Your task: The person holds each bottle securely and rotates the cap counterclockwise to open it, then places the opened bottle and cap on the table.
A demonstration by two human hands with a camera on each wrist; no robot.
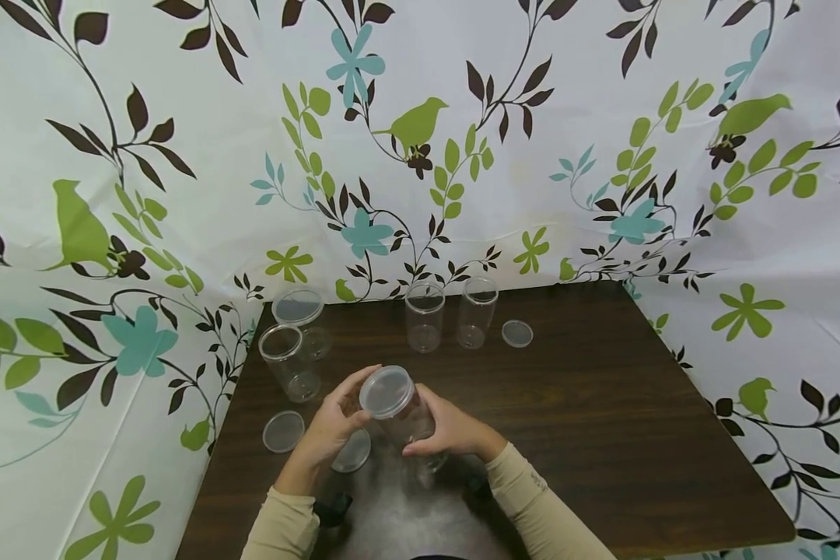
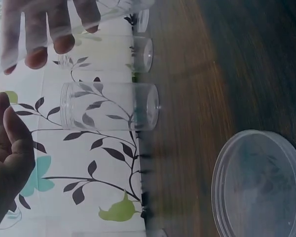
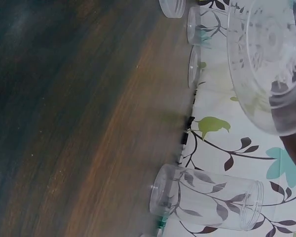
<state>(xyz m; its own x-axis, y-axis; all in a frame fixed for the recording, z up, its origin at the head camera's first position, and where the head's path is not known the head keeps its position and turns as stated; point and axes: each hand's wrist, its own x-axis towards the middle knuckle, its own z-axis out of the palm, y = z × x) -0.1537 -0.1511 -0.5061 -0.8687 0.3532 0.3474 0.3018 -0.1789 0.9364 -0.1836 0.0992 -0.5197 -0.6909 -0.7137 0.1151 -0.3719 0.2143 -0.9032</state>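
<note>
A clear plastic jar [image 1: 407,429] with a translucent round lid [image 1: 386,391] is held tilted above the near part of the table. My right hand [image 1: 455,424] grips the jar's body, thumb across the front. At the top, my left hand [image 1: 332,424] holds the lid's edge between thumb and fingers. Right-hand fingers show through the plastic at the top of the left wrist view. The jar's base [image 3: 271,44] fills the upper right of the right wrist view. Beneath my left hand lies a loose lid [image 1: 351,451], partly hidden by the wrist.
An open jar [image 1: 290,362] stands at the left, before a lidded jar [image 1: 299,307]. Two more jars [image 1: 425,315] stand at the back beside a flat lid [image 1: 517,334]. Another lid [image 1: 283,432] lies near the left edge. A patterned curtain [image 1: 420,194] surrounds the dark wooden table [image 1: 602,420].
</note>
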